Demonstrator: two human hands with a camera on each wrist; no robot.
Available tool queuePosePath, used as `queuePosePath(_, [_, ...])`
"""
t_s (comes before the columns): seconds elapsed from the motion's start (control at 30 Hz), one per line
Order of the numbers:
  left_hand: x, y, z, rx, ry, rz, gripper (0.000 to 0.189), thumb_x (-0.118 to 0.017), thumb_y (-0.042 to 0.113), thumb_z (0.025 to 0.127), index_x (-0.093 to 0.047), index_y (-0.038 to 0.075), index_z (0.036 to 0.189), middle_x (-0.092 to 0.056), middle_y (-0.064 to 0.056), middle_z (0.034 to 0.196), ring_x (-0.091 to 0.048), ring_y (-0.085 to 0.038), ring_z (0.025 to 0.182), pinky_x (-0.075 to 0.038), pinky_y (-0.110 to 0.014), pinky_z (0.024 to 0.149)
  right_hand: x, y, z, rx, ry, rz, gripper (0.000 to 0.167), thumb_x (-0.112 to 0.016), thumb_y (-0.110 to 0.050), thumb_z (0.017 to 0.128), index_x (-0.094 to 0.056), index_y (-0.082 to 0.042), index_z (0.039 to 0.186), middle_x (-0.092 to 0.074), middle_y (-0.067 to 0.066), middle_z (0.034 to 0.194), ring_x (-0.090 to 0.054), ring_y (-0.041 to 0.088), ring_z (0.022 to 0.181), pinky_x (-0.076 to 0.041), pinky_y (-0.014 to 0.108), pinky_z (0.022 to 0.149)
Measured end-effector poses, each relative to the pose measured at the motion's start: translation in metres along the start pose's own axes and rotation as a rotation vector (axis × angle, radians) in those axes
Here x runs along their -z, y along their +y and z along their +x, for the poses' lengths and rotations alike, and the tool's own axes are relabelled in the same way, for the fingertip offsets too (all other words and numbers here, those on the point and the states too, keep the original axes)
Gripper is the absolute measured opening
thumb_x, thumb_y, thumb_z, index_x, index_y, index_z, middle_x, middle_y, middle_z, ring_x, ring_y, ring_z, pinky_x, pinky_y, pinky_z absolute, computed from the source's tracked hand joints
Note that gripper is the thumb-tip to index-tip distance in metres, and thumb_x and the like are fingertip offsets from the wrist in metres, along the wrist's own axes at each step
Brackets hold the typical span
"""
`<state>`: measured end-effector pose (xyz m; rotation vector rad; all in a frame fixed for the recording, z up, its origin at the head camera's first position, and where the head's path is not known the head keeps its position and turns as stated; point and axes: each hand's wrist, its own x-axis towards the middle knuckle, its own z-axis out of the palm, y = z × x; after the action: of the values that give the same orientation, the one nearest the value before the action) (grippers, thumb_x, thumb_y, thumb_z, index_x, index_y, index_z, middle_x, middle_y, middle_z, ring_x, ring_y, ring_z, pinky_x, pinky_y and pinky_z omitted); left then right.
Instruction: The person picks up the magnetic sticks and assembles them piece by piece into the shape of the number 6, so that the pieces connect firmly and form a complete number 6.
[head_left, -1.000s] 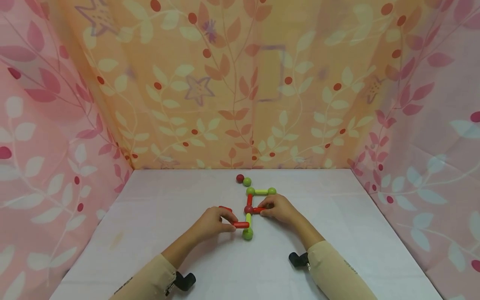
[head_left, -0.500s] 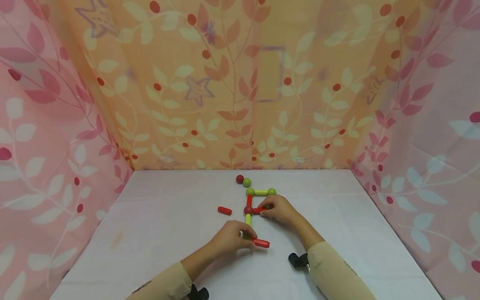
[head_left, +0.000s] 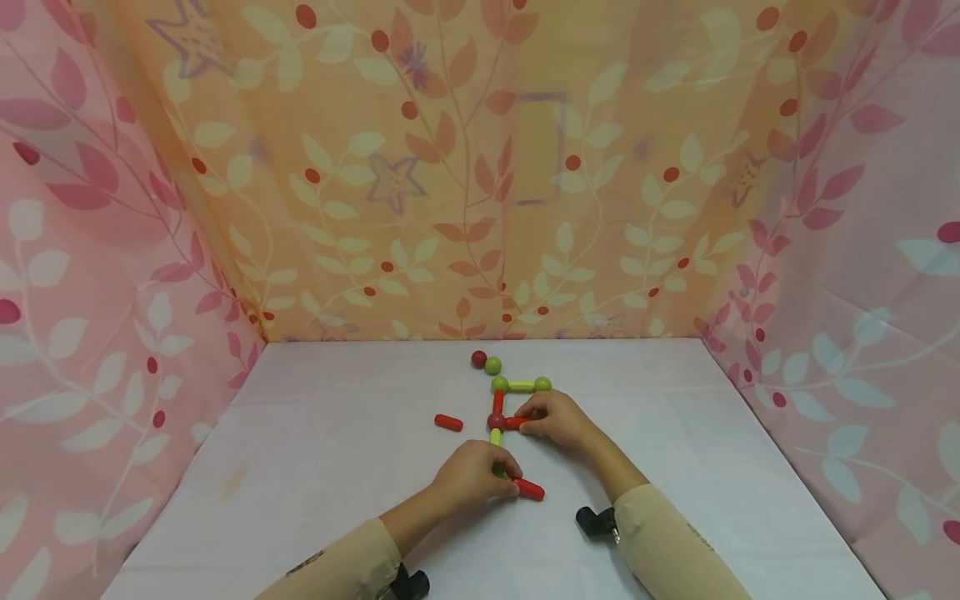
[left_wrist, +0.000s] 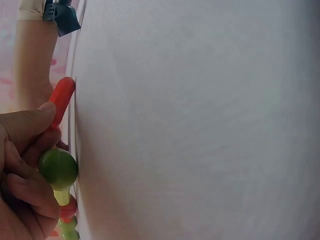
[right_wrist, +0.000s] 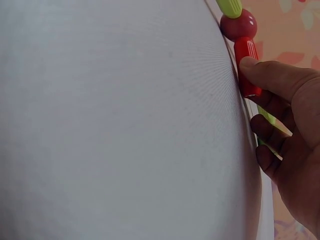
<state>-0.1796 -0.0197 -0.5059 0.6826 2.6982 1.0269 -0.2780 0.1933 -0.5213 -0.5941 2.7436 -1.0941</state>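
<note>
In the head view my left hand point(head_left: 477, 475) pinches a red rod point(head_left: 530, 489) between thumb and fingers, its free end pointing right. The left wrist view puts a green ball point(left_wrist: 58, 169) right by these fingers; from the head it is mostly hidden. That ball ends a yellow-green rod point(head_left: 496, 437) running to a red ball point(head_left: 496, 422). My right hand point(head_left: 558, 418) pinches another red rod point(right_wrist: 247, 70), whose far end meets the red ball. From that ball a red rod point(head_left: 498, 401) leads back to a green ball point(head_left: 500, 384).
A yellow-green rod point(head_left: 521, 386) links the back green ball to another green ball point(head_left: 543, 383). One loose red rod point(head_left: 448, 422) lies left of the structure. Behind it sit a loose dark red ball point(head_left: 478, 358) and green ball point(head_left: 492, 365). Patterned cloth point(head_left: 480, 250) walls the white table.
My left hand has moved right and toward the front with its red rod, past the loose red rod, to the near green ball. My right hand stays at its rod.
</note>
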Motion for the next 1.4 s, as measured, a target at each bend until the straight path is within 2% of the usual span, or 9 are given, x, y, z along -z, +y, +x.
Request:
queuePosePath(0.33, [-0.003, 0.004, 0.003, -0.012, -0.012, 0.114, 0.016, -0.080, 0.032, 0.068, -0.068, 0.036, 0.076, -0.055, 0.024, 0.063, -0.050, -0.001, 0.065, -0.039, -0.024, 0.058, 0.001, -0.002, 0.002, -0.001, 0.009, -0.008, 0.015, -0.074, -0.033, 0.075, -0.069, -0.036, 0.089, -0.061, -0.015, 0.087, -0.050, 0.013, 0.087, -0.041, 0.033, 0.076])
queuePosePath(0.53, [-0.002, 0.005, 0.003, -0.019, -0.007, 0.136, 0.016, -0.080, 0.031, 0.067, -0.068, 0.036, 0.076, -0.054, 0.025, 0.064, -0.049, 0.000, 0.066, -0.039, -0.024, 0.059, 0.000, -0.003, 0.001, -0.007, 0.008, -0.010, 0.015, -0.075, -0.033, 0.075, -0.069, -0.036, 0.088, -0.061, -0.015, 0.087, -0.050, 0.013, 0.087, -0.041, 0.032, 0.076])
queuePosePath(0.7, [-0.003, 0.004, 0.002, -0.016, -0.009, 0.100, 0.016, -0.080, 0.031, 0.068, -0.068, 0.036, 0.078, -0.055, 0.025, 0.065, -0.049, -0.001, 0.065, -0.039, -0.024, 0.058, 0.000, -0.003, 0.000, -0.011, 0.002, 0.000, 0.015, -0.074, -0.033, 0.075, -0.069, -0.035, 0.089, -0.061, -0.013, 0.086, -0.050, 0.014, 0.085, -0.041, 0.033, 0.074])
queuePosePath(0.87, [0.001, 0.002, 0.001, -0.002, -0.021, -0.014, 0.016, -0.077, 0.032, 0.071, -0.069, 0.036, 0.085, -0.059, 0.022, 0.074, -0.051, -0.005, 0.069, -0.042, -0.025, 0.061, -0.001, -0.003, -0.001, -0.015, -0.007, -0.002, 0.014, -0.074, -0.035, 0.076, -0.069, -0.036, 0.089, -0.059, -0.011, 0.086, -0.049, 0.015, 0.085, -0.042, 0.032, 0.071])
queuePosePath(0.97, [0.007, 0.003, -0.002, 0.002, -0.017, -0.085, 0.018, -0.076, 0.033, 0.073, -0.069, 0.033, 0.090, -0.061, 0.022, 0.082, -0.053, -0.009, 0.079, -0.044, -0.028, 0.069, -0.001, -0.003, -0.002, -0.014, -0.008, 0.004, 0.014, -0.074, -0.034, 0.076, -0.069, -0.035, 0.089, -0.058, -0.010, 0.087, -0.049, 0.016, 0.085, -0.042, 0.032, 0.071])
queuePosePath(1.13, [0.017, 0.002, -0.008, 0.027, 0.055, -0.169, 0.023, -0.076, 0.032, 0.074, -0.069, 0.030, 0.096, -0.060, 0.023, 0.094, -0.052, -0.011, 0.098, -0.043, -0.037, 0.081, 0.000, -0.004, -0.003, -0.024, -0.006, 0.007, 0.014, -0.074, -0.034, 0.076, -0.069, -0.035, 0.089, -0.059, -0.010, 0.087, -0.049, 0.016, 0.085, -0.042, 0.032, 0.071])
queuePosePath(1.27, [0.019, -0.002, -0.015, 0.111, 0.142, -0.219, 0.028, -0.078, 0.032, 0.071, -0.067, 0.029, 0.097, -0.059, 0.022, 0.097, -0.051, -0.014, 0.102, -0.044, -0.040, 0.081, 0.001, -0.004, -0.002, -0.036, -0.006, 0.010, 0.014, -0.073, -0.034, 0.076, -0.069, -0.035, 0.090, -0.059, -0.009, 0.087, -0.049, 0.016, 0.086, -0.042, 0.033, 0.071])
queuePosePath(1.4, [0.017, -0.007, -0.021, 0.205, 0.219, -0.240, 0.034, -0.080, 0.035, 0.067, -0.066, 0.028, 0.098, -0.059, 0.017, 0.096, -0.052, -0.016, 0.098, -0.047, -0.037, 0.077, 0.001, -0.005, -0.002, -0.042, -0.007, 0.010, 0.015, -0.074, -0.033, 0.076, -0.069, -0.035, 0.089, -0.058, -0.010, 0.089, -0.049, 0.016, 0.086, -0.042, 0.033, 0.072])
